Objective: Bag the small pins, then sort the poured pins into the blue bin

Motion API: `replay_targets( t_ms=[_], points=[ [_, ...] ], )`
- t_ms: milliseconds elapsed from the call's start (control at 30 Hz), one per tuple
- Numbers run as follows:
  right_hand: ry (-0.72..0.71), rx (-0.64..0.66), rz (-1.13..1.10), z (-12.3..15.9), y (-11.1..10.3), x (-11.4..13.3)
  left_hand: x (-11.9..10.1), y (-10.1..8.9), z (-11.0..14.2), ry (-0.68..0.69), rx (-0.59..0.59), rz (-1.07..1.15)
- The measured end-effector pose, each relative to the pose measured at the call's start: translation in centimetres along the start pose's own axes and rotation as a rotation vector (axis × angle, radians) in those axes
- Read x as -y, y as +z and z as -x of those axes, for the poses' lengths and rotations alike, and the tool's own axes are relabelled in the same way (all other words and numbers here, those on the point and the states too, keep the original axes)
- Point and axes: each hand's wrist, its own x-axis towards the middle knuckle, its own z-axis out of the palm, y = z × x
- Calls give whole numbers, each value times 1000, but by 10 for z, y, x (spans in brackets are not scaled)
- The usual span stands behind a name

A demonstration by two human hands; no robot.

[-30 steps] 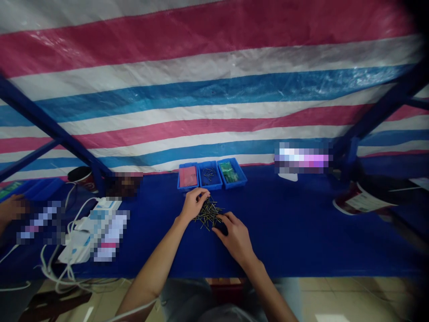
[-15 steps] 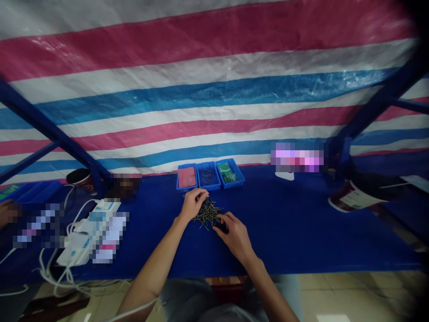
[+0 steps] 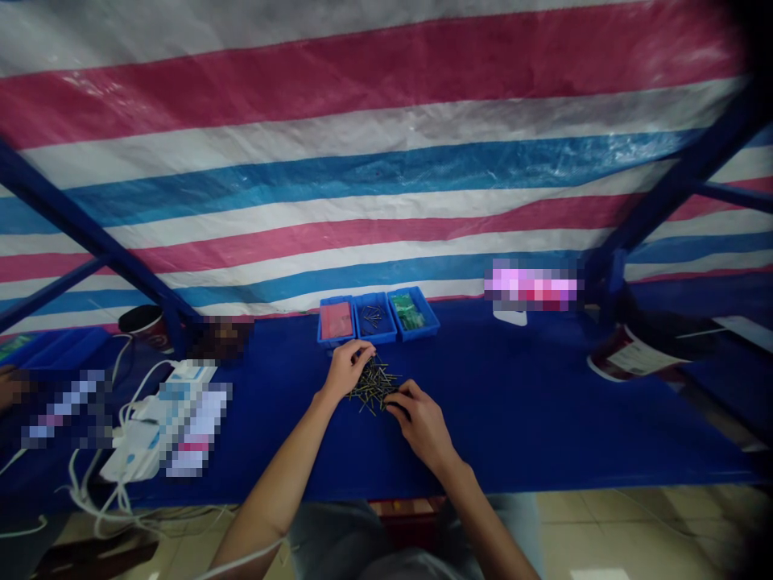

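Note:
A loose pile of thin, dark brassy screws (image 3: 375, 387) lies on the blue tabletop between my hands. My left hand (image 3: 347, 370) rests at the pile's upper left edge, its fingers curled and pressed together; whatever is in them is hidden. At the lower right edge of the pile, my right hand (image 3: 423, 420) has thumb and forefinger brought together in a pinch. Any piece between those fingertips is too small to make out.
Behind the pile stand three small blue bins, holding pink packets (image 3: 336, 321), dark screws (image 3: 371, 317) and green packets (image 3: 411, 312). A white power strip (image 3: 145, 443) with cables lies left. A dark red tub (image 3: 634, 354) stands right. Another person's hand (image 3: 12, 388) shows far left.
My right hand's thumb and forefinger have closed together at the pile's edge, the hand shifting slightly left. My left hand has stayed in place.

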Motion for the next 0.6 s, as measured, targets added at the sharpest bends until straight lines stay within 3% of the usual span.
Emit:
replay_targets(
  t_ms=[267, 400, 600],
  points=[
    [10, 10, -137, -6, 1, -5, -3, -1, 0, 6, 21, 4],
    [34, -42, -306, -13, -14, -2, -3, -1, 0, 11, 32, 0],
    [14, -145, -520, -63, -42, 0, -4, -3, -1, 6, 43, -10]
  ],
)
